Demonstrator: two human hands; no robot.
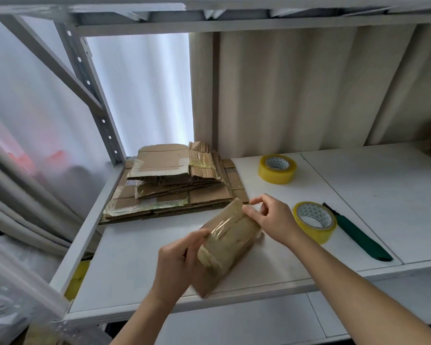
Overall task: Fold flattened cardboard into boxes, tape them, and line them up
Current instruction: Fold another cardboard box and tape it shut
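Low in the middle of the frame, a taped cardboard piece [228, 241] lies slanted on the white shelf [358, 185]. Her left hand [177, 262] grips its near end; right hand [271, 217] pinches the far edge. Best to hold the near end firm while opening it square.

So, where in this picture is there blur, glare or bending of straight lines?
Head view: the box shows glare on its clear tape; the left hand and the lower-left corner are blurred; the shelf frame bends from the wide lens; the window is overexposed.
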